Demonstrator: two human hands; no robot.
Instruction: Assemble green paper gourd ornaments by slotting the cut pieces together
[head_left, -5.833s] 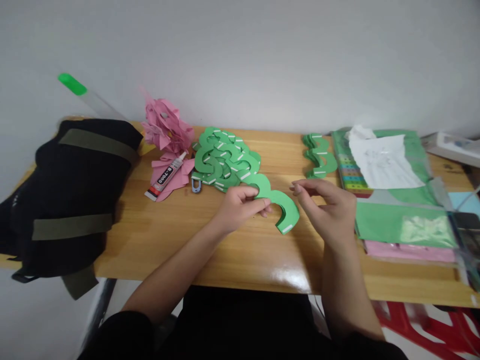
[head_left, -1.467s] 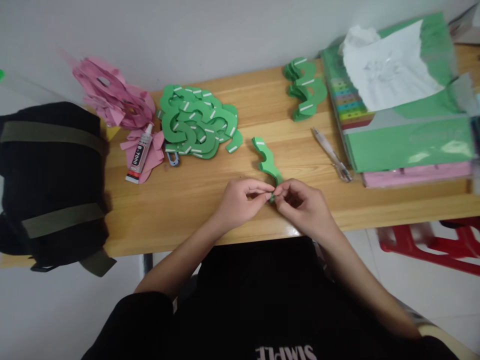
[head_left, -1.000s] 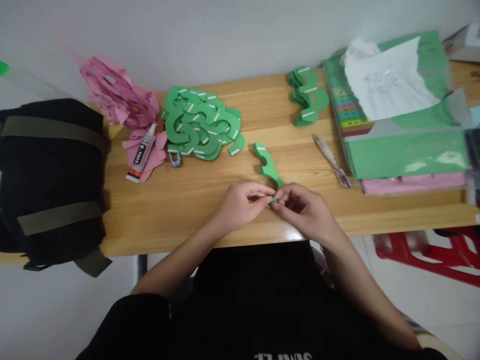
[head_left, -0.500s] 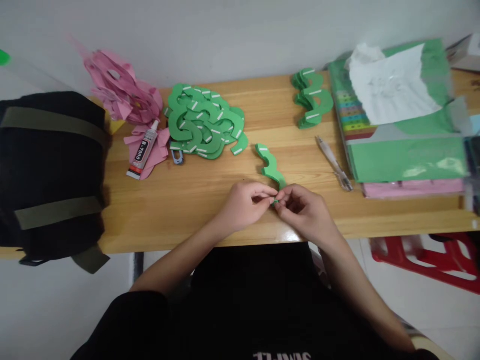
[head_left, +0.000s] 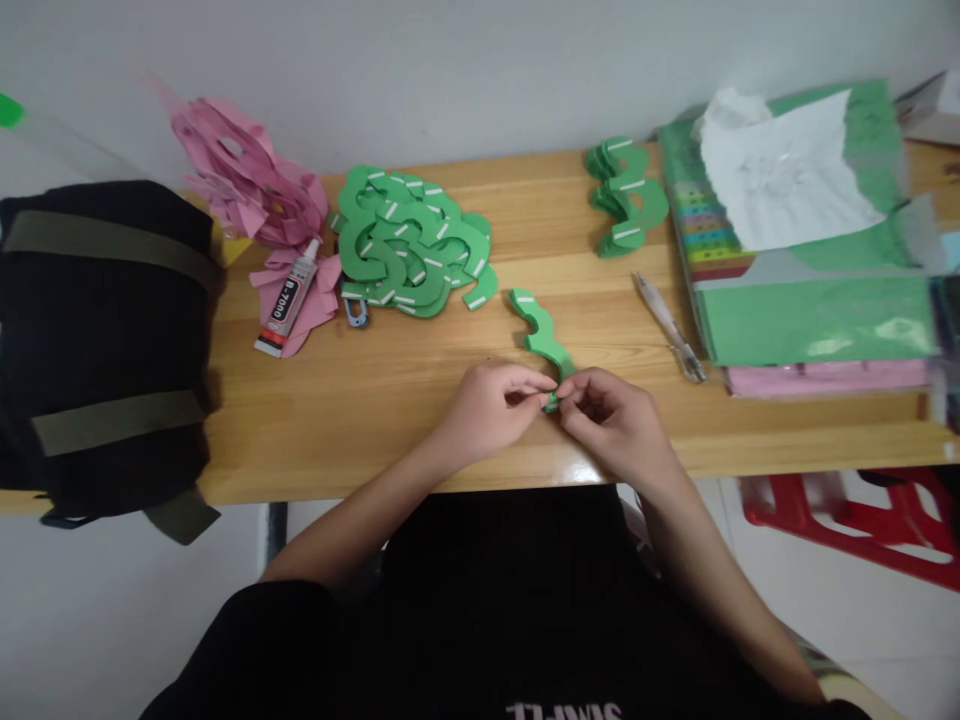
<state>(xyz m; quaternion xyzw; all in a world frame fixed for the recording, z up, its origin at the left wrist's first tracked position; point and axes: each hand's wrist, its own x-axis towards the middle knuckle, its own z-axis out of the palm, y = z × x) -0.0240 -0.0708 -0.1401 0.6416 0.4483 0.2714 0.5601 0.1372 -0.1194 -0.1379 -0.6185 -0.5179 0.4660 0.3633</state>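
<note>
A wavy green foam strip with a white tape piece at its far end lies near the table's front edge. Its near end is pinched between the fingertips of my left hand, closed on it from the left. From the right, my right hand is closed with thumb and forefinger at the same end, their tips almost meeting the left ones. A bit of green shows between the two hands; the exact grip is partly hidden by the fingers. A pile of similar green strips with white tape pieces lies behind and left.
Stacked green strips stand at the back, near a pen. Packaged green sheets with crumpled paper lie right. At left are a glue tube, pink pieces and a black bag. A red stool stands below.
My right hand's fingertips have shifted slightly right and their thumb has eased off, so more of the strip's near end shows. The strip and my left hand have barely moved.
</note>
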